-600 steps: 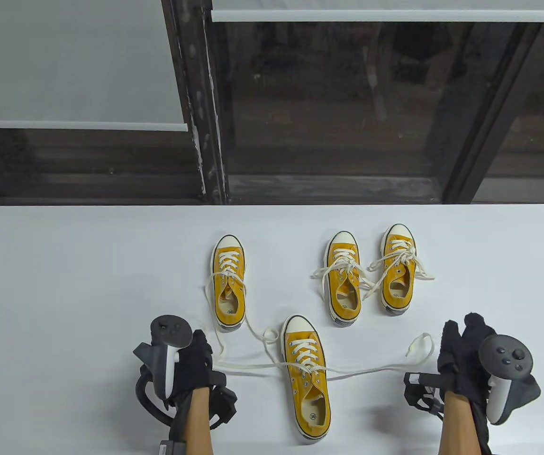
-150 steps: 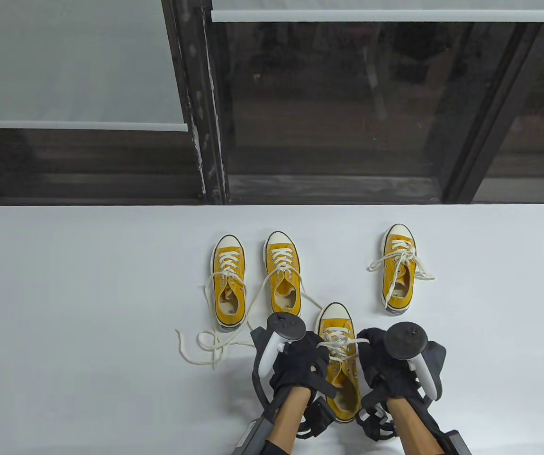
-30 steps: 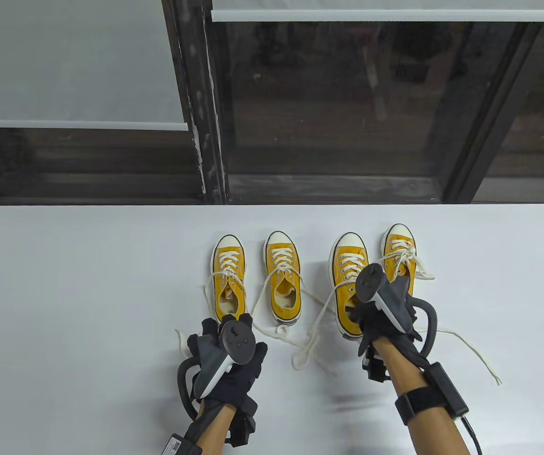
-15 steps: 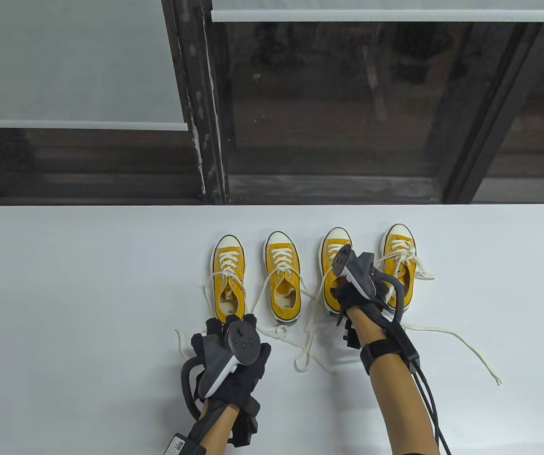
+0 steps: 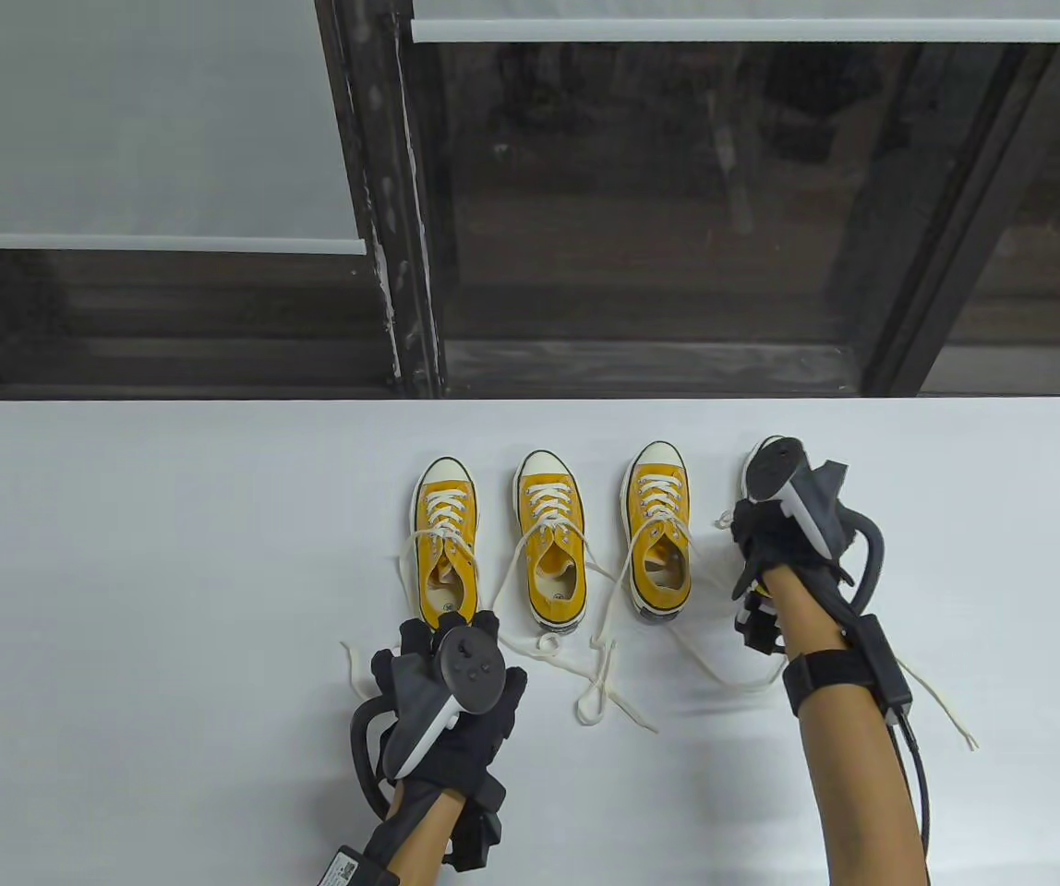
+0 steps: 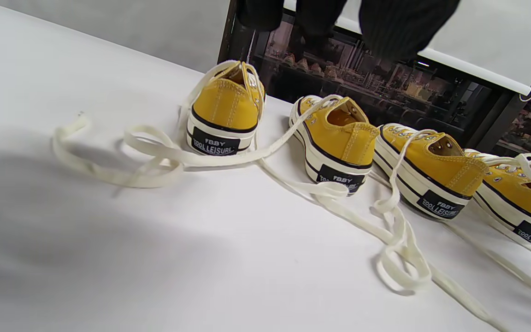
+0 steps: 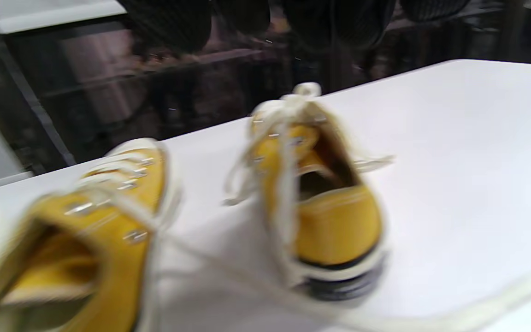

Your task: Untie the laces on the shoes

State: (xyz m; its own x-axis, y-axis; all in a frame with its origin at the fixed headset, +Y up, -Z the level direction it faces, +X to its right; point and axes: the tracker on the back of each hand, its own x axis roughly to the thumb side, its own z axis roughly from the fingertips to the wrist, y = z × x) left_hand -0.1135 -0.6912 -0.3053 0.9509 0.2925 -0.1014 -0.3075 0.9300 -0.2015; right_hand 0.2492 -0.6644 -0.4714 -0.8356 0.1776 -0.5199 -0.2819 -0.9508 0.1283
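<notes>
Four yellow sneakers stand in a row, toes away from me. The first [image 5: 445, 544], second [image 5: 550, 544] and third [image 5: 657, 540] have loose laces [image 5: 599, 688] trailing on the table. My right hand [image 5: 756, 535] hovers over the fourth sneaker [image 7: 330, 216] and hides most of it in the table view. Its bow [image 7: 300, 99] is still tied. The right fingers [image 7: 168, 18] hang above the sneaker and hold nothing. My left hand [image 5: 447, 646] is spread just behind the first sneaker's heel [image 6: 224, 120] and holds nothing.
The white table [image 5: 124, 554] ends at a rounded far edge with dark window frames behind it. A long loose lace [image 5: 941, 706] lies under and to the right of my right forearm. Another lace end [image 6: 109, 161] lies left of my left hand.
My right hand has let go of the third sneaker, which now stands in the row, and has moved right over the fourth sneaker. My left hand has stayed in place.
</notes>
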